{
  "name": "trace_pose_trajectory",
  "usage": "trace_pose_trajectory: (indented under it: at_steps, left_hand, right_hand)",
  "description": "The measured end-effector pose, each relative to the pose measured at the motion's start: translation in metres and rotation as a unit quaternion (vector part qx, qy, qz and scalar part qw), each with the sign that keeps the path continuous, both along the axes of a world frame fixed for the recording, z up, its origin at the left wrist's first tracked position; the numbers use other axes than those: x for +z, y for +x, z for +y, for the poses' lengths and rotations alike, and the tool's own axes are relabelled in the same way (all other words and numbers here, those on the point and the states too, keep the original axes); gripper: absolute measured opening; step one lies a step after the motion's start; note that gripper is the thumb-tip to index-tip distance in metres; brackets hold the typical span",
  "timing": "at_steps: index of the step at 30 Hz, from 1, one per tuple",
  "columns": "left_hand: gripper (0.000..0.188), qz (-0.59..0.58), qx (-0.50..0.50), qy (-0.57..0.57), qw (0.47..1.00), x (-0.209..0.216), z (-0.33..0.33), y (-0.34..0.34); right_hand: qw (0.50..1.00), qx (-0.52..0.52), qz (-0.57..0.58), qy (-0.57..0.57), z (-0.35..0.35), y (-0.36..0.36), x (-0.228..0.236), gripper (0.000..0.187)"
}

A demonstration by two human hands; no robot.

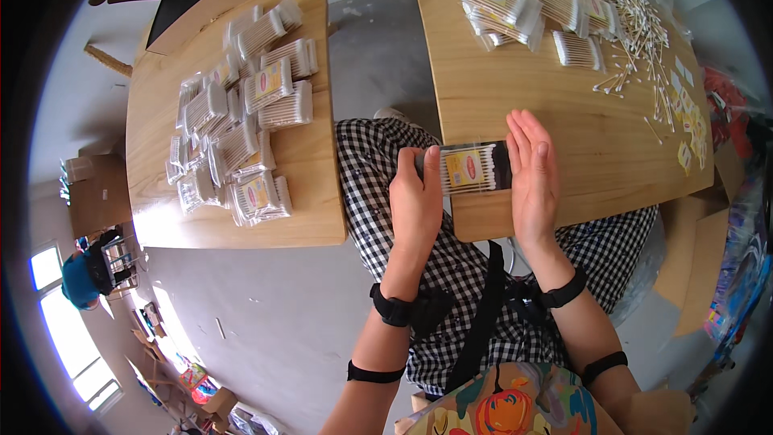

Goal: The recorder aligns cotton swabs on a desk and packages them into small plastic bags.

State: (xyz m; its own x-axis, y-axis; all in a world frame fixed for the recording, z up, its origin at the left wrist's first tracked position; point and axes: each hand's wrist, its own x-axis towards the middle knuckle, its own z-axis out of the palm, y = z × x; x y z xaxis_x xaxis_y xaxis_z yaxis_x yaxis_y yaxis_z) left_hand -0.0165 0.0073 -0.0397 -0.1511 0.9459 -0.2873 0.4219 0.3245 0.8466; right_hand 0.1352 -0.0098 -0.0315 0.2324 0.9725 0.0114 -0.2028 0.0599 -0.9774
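Note:
My left hand [417,205] is closed around one end of a dark flat holder [503,163], its thumb along the side. On the holder lies a row of cotton swabs [489,166] with a yellow label card [463,169] over them. My right hand [533,181] stands at the holder's other end with fingers stretched out and the palm turned toward it; whether it touches the swab tips is unclear. The holder is above the near left corner of the right table [580,153].
Packed bags of cotton swabs [233,141] cover the left table [153,185], beside a large box [201,0]. More packs [499,0], a heap of loose swabs [632,16] and scattered yellow cards [688,117] are on the right table. A cardboard box [684,250] stands right of it.

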Motion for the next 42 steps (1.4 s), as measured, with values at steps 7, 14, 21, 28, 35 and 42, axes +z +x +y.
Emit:
trace_pose_trajectory:
  at_steps: [7, 14, 21, 28, 35, 42]
  left_hand:
    - [0.033, 0.004, 0.017, 0.045, 0.999, -0.004, -0.005, 0.003]
    - [0.036, -0.001, 0.064, 0.151, 0.987, -0.008, -0.011, -0.006]
    - [0.057, 0.095, -0.1, 0.306, 0.942, 0.045, -0.015, 0.049]
    - [0.062, 0.067, -0.282, 0.296, 0.91, 0.056, -0.003, 0.131]
    - [0.061, 0.097, -0.327, 0.282, 0.897, 0.05, 0.017, 0.163]
    - [0.066, 0.142, -0.339, 0.32, 0.873, 0.029, 0.044, 0.192]
  right_hand:
    - [1.0, 0.0, -0.001, 0.023, 0.0, -0.028, -0.011, 0.061]
    - [0.982, -0.048, -0.177, 0.041, 0.013, 0.054, 0.01, 0.047]
    - [0.751, -0.027, -0.659, 0.002, 0.041, 0.226, 0.022, 0.082]
    - [0.764, 0.069, -0.641, -0.022, 0.105, 0.272, 0.038, 0.068]
    - [0.795, 0.087, -0.601, 0.007, 0.096, 0.277, 0.031, 0.046]
    - [0.82, 0.051, -0.565, 0.075, 0.053, 0.25, 0.018, 0.026]
